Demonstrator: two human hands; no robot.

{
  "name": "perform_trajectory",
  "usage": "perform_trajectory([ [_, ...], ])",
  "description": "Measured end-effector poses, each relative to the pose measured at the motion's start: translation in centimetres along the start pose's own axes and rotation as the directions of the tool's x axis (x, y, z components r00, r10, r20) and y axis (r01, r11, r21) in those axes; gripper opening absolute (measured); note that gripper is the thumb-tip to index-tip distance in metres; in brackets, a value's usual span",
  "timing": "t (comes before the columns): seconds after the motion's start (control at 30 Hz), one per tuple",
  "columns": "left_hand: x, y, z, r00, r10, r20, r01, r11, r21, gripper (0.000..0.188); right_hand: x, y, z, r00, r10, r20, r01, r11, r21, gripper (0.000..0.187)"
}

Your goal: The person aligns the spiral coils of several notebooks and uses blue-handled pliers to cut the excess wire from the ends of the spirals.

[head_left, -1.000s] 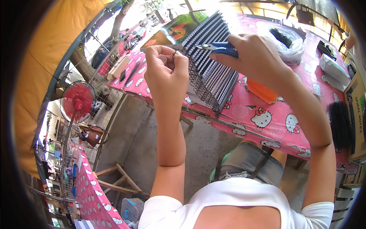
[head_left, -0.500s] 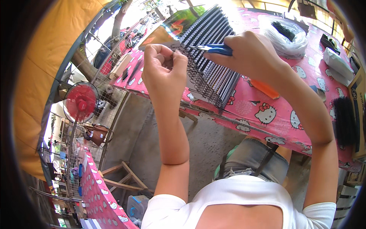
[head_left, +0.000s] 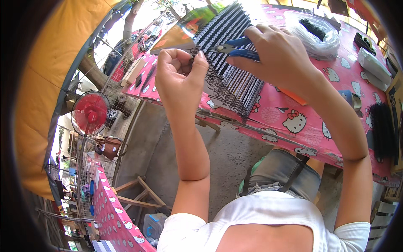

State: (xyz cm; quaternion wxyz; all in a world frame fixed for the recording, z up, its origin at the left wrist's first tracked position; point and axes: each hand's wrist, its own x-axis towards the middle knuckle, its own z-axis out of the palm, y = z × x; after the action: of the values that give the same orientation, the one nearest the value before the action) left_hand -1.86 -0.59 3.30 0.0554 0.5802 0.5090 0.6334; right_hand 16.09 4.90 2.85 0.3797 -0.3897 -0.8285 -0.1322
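Note:
A stack of spiral-bound notebooks [head_left: 230, 35] lies on the pink table, their black plastic coils side by side and loose coil ends [head_left: 218, 86] sticking out at the near left edge. My left hand [head_left: 178, 77] is at that edge, thumb and fingers pinched on a dark coil end, mostly hidden by the fingers. In my right hand [head_left: 287, 54] is a pair of blue-handled pliers [head_left: 244, 53]. Their handles are spread, and the metal jaws point left toward my left fingertips, over the coils. The colourful cover [head_left: 174, 35] of a notebook shows behind my left hand.
The table [head_left: 268, 119] has a pink patterned cover. An orange piece [head_left: 293, 95] lies beside the stack. Farther right are a clear plastic bag [head_left: 312, 42] with black coils, a white packet [head_left: 373, 69], and a bundle of black coils [head_left: 381, 130]. A red fan [head_left: 90, 113] stands at left.
The pliers' handles have spread apart in my right hand, where they were squeezed together before. My left hand keeps its pinch at nearly the same place.

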Motion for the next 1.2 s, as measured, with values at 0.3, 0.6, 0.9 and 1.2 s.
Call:
perform_trajectory([
  [0.3,-0.1,0.4,-0.3,0.998,-0.062,0.016,0.062,0.998,0.001,0.022,0.1,-0.1,0.1,0.999,0.022,0.05,-0.025,0.998,0.051,0.055],
  [0.6,0.3,-0.4,-0.4,0.997,0.015,0.072,-0.013,1.0,-0.022,0.02,0.3,-0.3,-1.2,0.944,0.113,0.309,-0.147,0.985,0.086,0.055],
  [0.9,-0.3,0.5,-0.1,0.998,-0.045,0.038,0.04,0.992,0.121,0.025,-0.8,0.3,1.9,0.993,-0.028,-0.111,0.038,0.995,0.09,0.055],
  [1.2,-0.5,-0.1,-0.4,0.979,-0.183,0.085,0.189,0.98,-0.063,0.03,-1.6,0.7,2.8,0.997,-0.008,-0.081,0.015,0.997,0.081,0.057],
])
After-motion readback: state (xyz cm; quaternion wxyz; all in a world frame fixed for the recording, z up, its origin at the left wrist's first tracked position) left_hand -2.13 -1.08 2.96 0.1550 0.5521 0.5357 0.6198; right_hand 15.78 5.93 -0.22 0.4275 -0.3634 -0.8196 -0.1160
